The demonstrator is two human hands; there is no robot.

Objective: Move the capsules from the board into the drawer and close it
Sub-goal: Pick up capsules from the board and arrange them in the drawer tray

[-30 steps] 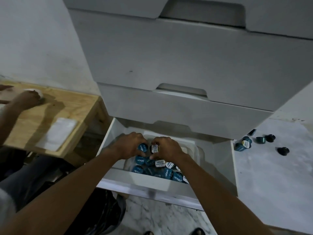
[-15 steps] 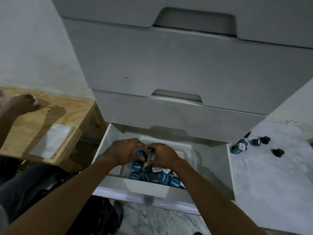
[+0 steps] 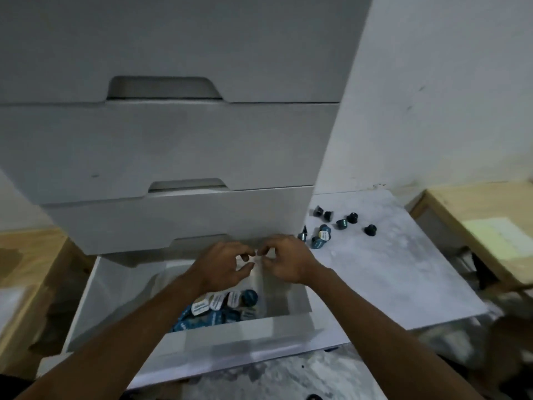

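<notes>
The bottom white drawer (image 3: 202,346) stands pulled out, and a pile of blue and white capsules (image 3: 222,307) lies inside it, partly hidden by my left forearm. My left hand (image 3: 223,267) and my right hand (image 3: 284,261) hover side by side above the drawer's back part, fingers loosely curled and apart, nothing visibly in them. Several dark and blue capsules (image 3: 337,226) lie scattered on the white board (image 3: 389,272) to the right of the cabinet, just beyond my right hand.
The white cabinet (image 3: 161,145) with shut upper drawers rises behind the hands. A wooden box (image 3: 484,226) with a pale label stands at the far right, and a wooden surface (image 3: 26,272) at the left. Marbled floor shows below the drawer front.
Both hands have lifted out of the capsule pile and now hover empty over the drawer's rear. The view has swung right, so the board's capsules are nearer the centre.
</notes>
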